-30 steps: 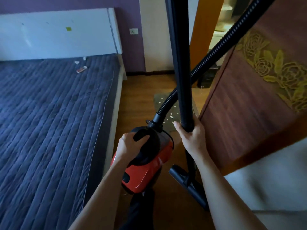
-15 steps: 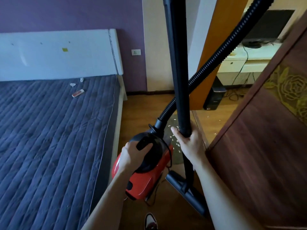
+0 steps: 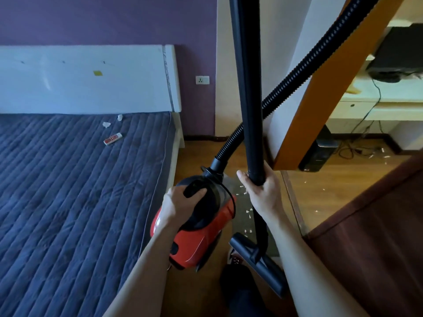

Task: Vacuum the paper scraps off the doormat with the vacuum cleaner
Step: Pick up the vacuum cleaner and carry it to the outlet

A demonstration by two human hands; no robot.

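Moved forward since half second ago: doormat [image 3: 240, 197] now below my hands, nozzle [image 3: 258, 261] at its near edge. Left hand [image 3: 180, 202] grips vacuum cleaner [image 3: 196, 243] handle, body's hose end pointing away. Right hand [image 3: 261, 193] wraps wand [image 3: 247, 88], long axis near upright. Paper scraps [image 3: 248, 212] lie strewn on doormat.

Both arms are bare and reach forward. The left arm [image 3: 146, 271] is lower, and the left hand [image 3: 180, 203] curls its fingers over the vacuum cleaner handle [image 3: 194, 191]. The right arm [image 3: 304, 259] goes up a bit higher. The right hand [image 3: 262, 195] wraps round the black tube [image 3: 248, 92], its back turned to us.
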